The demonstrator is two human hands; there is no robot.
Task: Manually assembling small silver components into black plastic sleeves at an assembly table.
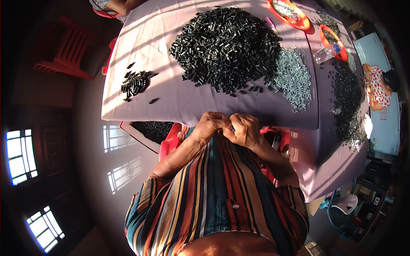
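Head view: hands [226, 128] pinched together, perhaps gripping.

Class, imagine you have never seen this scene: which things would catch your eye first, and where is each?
First, the big heap of small black tubes in the middle of the lilac tablecloth. Next, the left hand and right hand, pressed together at the table's near edge. Then the silvery pile to the heap's right and the orange tray at the far edge.
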